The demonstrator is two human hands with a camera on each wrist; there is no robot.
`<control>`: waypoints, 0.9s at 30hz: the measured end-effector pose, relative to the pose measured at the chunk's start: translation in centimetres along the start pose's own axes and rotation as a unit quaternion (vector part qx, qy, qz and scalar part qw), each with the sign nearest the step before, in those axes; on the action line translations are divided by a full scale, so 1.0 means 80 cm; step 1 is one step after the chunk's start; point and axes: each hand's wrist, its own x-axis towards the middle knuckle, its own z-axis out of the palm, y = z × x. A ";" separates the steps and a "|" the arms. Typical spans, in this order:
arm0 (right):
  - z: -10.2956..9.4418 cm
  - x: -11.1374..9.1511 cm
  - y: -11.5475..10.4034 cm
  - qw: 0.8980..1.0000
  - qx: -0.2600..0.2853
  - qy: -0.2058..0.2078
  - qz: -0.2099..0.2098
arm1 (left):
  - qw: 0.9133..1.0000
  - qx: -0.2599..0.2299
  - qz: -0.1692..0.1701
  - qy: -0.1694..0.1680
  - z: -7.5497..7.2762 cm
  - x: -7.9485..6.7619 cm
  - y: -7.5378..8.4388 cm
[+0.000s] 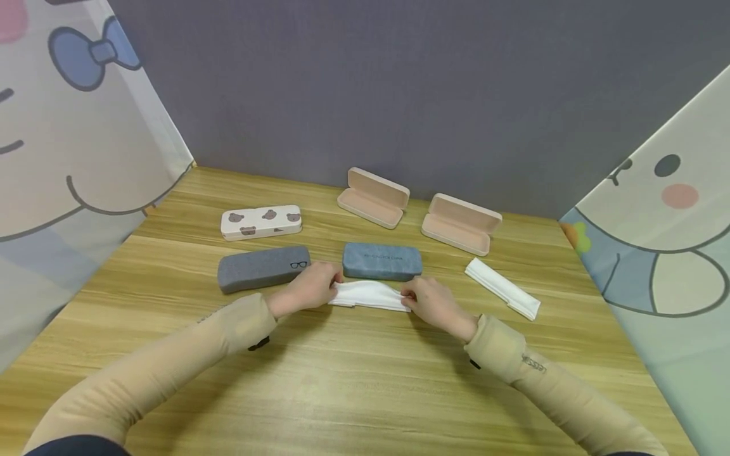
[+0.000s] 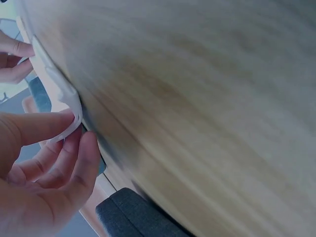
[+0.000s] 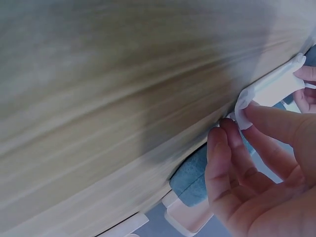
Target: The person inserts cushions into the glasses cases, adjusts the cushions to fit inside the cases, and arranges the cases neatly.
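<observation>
My left hand [image 1: 308,288]: thumb and fingers pinching the left end of the folded white cloth [image 1: 371,296].
My right hand [image 1: 436,304]: same pinch, right end.
Folded white cloth: a strip spanning between my hands, just in front of the blue case [image 1: 382,261]; top edge bowed mid-length. Can't tell if it touches the case.
Blue case: closed, lid lettering too small to read.
Gray case [image 1: 259,270]: closed, glasses print at right end, just beside my left hand.
Bear-print case [image 1: 253,221]: white, closed, behind the gray one.
Open cases: two, pink inside, lids up, toward the desk's [image 1: 353,392] back; left one [image 1: 372,204], right one [image 1: 456,231].
Second white cloth [image 1: 502,288]: folded strip, slanted, right of my right hand.
</observation>
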 end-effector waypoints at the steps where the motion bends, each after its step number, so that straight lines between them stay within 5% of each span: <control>1: -0.001 0.000 0.001 1.000 0.004 -0.001 -0.001 | 1.000 -0.009 -0.002 -0.001 -0.001 0.000 0.000; 9: -0.015 -0.001 0.006 0.999 0.035 -0.004 -0.014 | 0.999 -0.040 0.002 -0.010 -0.012 0.004 0.003; 27: -0.069 0.024 0.005 0.998 0.063 0.008 -0.004 | 0.991 -0.111 -0.073 0.009 -0.072 0.040 -0.002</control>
